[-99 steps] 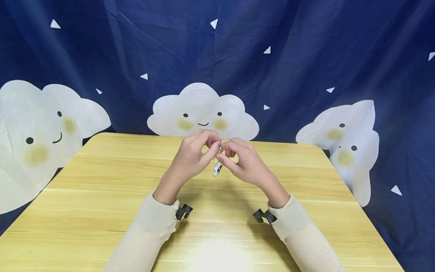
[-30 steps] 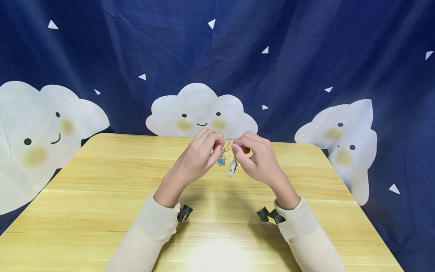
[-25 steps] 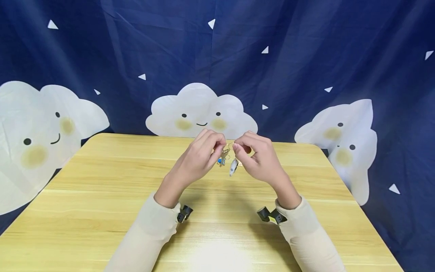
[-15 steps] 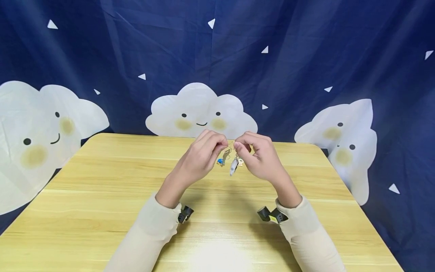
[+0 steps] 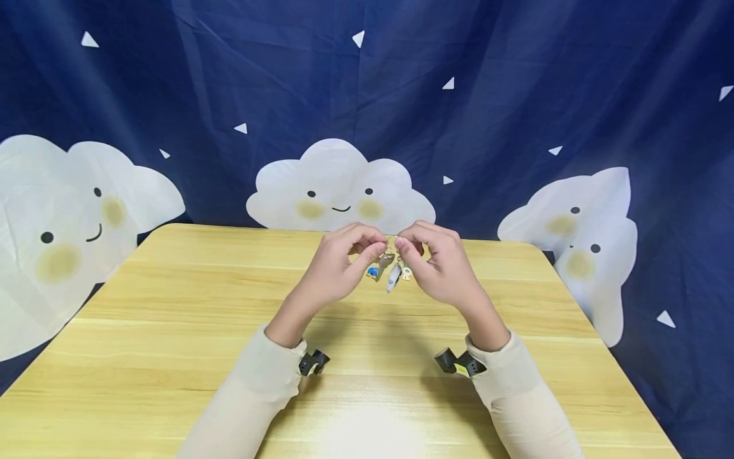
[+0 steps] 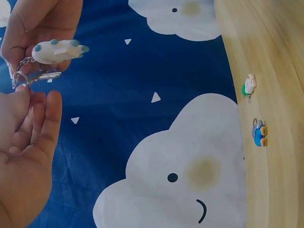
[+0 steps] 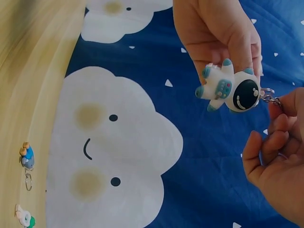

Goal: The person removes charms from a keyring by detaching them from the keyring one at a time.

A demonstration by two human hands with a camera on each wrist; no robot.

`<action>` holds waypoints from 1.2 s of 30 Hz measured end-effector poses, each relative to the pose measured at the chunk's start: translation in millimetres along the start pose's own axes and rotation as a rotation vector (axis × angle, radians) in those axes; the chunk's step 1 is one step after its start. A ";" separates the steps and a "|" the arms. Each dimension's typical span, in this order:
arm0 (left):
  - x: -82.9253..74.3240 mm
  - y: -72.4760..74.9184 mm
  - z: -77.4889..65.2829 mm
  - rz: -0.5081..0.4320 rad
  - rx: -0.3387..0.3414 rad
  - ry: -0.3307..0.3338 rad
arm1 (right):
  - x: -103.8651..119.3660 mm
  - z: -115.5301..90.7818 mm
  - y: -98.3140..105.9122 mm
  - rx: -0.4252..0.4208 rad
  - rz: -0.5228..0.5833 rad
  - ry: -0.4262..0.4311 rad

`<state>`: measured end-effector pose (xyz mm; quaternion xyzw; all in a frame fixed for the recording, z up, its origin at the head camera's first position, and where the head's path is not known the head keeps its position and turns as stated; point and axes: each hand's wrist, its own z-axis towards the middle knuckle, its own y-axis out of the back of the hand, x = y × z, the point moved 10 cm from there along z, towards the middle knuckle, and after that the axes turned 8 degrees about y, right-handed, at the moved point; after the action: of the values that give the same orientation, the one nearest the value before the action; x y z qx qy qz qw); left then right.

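My left hand (image 5: 338, 261) and right hand (image 5: 436, 261) face each other above the table, fingertips close together. A thin metal key ring (image 6: 20, 78) is pinched between their thumbs and forefingers, partly hidden by them. From it a white astronaut charm (image 7: 232, 90) with teal hands and feet and a black visor hangs on a short chain (image 7: 270, 99). Beside the charm, close to the left fingertips, dangles a flat metal key (image 5: 385, 261). The other fingers of my right hand (image 7: 280, 161) are loosely curled in the right wrist view.
On the wooden table (image 5: 201, 306), beyond the hands, lie a small blue figure charm (image 6: 259, 133) with a metal ring and a small white-and-green charm (image 6: 249, 86). A dark blue cloth (image 5: 321, 83) with smiling clouds hangs behind the table.
Since the earliest frame, the hands have moved slightly apart and the astronaut charm has shifted right. A key now shows by the left fingertips. Lately the left fingers have loosened and the key has swung rightward.
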<state>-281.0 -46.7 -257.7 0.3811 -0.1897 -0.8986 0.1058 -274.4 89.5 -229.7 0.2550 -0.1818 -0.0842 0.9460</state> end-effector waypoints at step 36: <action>-18.2 13.8 -1.1 0.120 -0.125 -0.155 | -7.9 -2.0 -9.0 0.068 0.052 -0.085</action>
<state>-267.0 -53.4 -240.8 0.2911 -0.1637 -0.9275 0.1679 -281.4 84.7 -238.3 0.2785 -0.2313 -0.0643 0.9300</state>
